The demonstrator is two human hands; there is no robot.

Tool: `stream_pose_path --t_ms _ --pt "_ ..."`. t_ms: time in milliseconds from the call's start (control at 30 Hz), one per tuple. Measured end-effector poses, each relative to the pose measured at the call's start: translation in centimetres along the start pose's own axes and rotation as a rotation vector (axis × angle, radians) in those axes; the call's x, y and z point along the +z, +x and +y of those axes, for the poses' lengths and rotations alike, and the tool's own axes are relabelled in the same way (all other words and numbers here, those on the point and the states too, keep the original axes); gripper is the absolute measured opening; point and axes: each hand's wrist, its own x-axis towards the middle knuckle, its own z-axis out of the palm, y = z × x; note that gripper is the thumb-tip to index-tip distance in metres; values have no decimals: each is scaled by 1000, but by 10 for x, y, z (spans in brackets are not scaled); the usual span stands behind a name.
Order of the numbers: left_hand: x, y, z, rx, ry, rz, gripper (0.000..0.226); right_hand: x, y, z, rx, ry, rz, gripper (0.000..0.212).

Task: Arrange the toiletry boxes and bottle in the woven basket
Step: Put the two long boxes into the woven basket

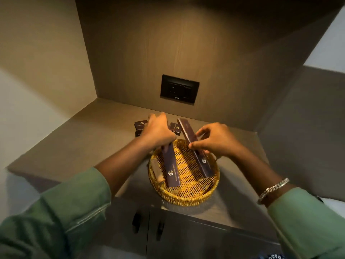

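Note:
A round yellow woven basket (188,198) sits near the front edge of a grey-brown counter. My left hand (158,130) grips the top end of a long dark purple box (171,170) whose lower end rests in the basket's left half. My right hand (214,140) pinches a second long dark purple box (187,130), tilted, with its lower end in the basket's right half. A small brownish item (157,171), perhaps the bottle, lies along the basket's left wall. Small dark square boxes lie behind the basket: one at the left (140,124), one at the middle (175,128).
A black socket panel (179,89) is set in the back wall. Side walls close in the counter (89,139) left and right. Cabinet doors with dark handles (136,222) are below the front edge.

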Motion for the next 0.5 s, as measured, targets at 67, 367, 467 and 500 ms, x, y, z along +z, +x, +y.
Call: stream_pose_path --t_ms 67,367,467,500 --pt "5 0 -4 -23 31 -18 44 19 0 6 13 -120 32 36" --pt "6 -1 -25 -40 217 -123 47 44 -2 15 3 -368 92 35" --pt "1 1 -25 -30 243 -157 46 46 -3 15 -5 -402 64 37" --pt "0 2 -26 -27 254 -167 47 46 -4 14 -10 -406 58 38"
